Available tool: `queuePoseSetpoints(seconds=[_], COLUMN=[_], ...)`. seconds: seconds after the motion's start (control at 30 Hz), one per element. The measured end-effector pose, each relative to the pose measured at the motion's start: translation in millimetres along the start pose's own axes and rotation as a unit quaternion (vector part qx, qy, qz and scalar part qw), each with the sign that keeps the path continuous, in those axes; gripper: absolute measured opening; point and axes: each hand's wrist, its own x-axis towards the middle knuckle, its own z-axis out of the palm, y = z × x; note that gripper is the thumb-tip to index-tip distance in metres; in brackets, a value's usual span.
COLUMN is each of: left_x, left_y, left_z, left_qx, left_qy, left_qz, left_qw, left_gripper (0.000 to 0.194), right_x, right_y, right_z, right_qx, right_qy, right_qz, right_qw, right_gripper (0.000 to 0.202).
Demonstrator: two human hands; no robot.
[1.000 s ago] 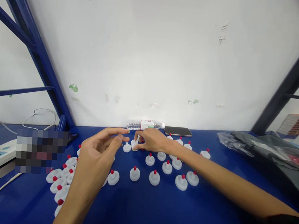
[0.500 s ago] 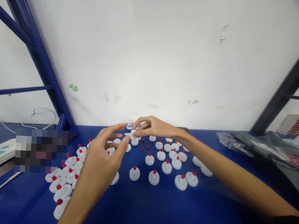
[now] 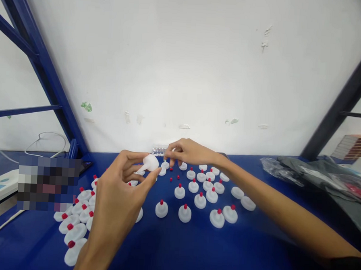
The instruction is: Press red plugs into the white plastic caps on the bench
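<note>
My left hand point(image 3: 119, 192) pinches a white nozzle cap point(image 3: 150, 163) between thumb and fingers, clear of the table, its bare spout pointing left and down. My right hand point(image 3: 187, 151) reaches to the back of the table, fingers bent together. Its fingertips are just above a white cap point(image 3: 162, 171) and beside a clear plastic tray point(image 3: 158, 150); what they hold, if anything, is hidden. Small loose red tips point(image 3: 178, 177) lie below that hand. Around both hands stand several white caps with red tips point(image 3: 180, 192).
More red-tipped white caps point(image 3: 75, 233) crowd the left side. White caps without visible tips point(image 3: 248, 203) lie on the right. Grey bags and clear plastic point(image 3: 305, 178) rest at the right edge. A white power strip point(image 3: 2, 186) and cables are on the left, near blue rack posts point(image 3: 54, 80).
The white nozzle cap has passed from my right fingers into my left hand's pinch. My right hand has let go of it and dipped slightly toward the table.
</note>
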Motion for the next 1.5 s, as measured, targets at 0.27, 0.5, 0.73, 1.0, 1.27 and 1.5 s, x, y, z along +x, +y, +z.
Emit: queuePoseSetpoints(seconds=[0.27, 0.5, 0.73, 1.0, 1.27, 1.5], left_x=[2.5, 3.6, 4.2, 7.7, 3.8, 3.9], left_y=[-12.1, -21.5, -21.2, -18.1, -11.3, -10.4], left_z=[1.4, 0.1, 1.7, 4.0, 1.5, 3.2], left_qx=[0.124, 0.214, 0.266, 0.293, 0.294, 0.293], left_qy=[-0.08, -0.089, -0.103, -0.123, -0.127, -0.115], left_qz=[0.025, 0.052, 0.037, -0.029, -0.025, -0.01], left_qw=[0.989, 0.971, 0.958, 0.948, 0.947, 0.949], left_gripper=[0.032, 0.035, 0.033, 0.038, 0.037, 0.033], right_x=[14.5, 18.6, 10.2, -1.3, -4.1, -6.8], right_y=[48.8, 55.9, 39.7, -0.2, -16.0, -22.7], right_z=[31.7, 39.5, 28.1, -5.7, 4.0, 11.8], right_qx=[-0.176, -0.216, -0.12, 0.112, 0.222, 0.218], right_qy=[-0.008, -0.023, -0.016, 0.001, -0.019, 0.005], right_qz=[0.11, 0.123, 0.094, -0.042, -0.125, -0.153], right_qw=[0.978, 0.968, 0.988, 0.993, 0.967, 0.964], right_gripper=[0.01, 0.01, 0.011, 0.029, 0.022, 0.021])
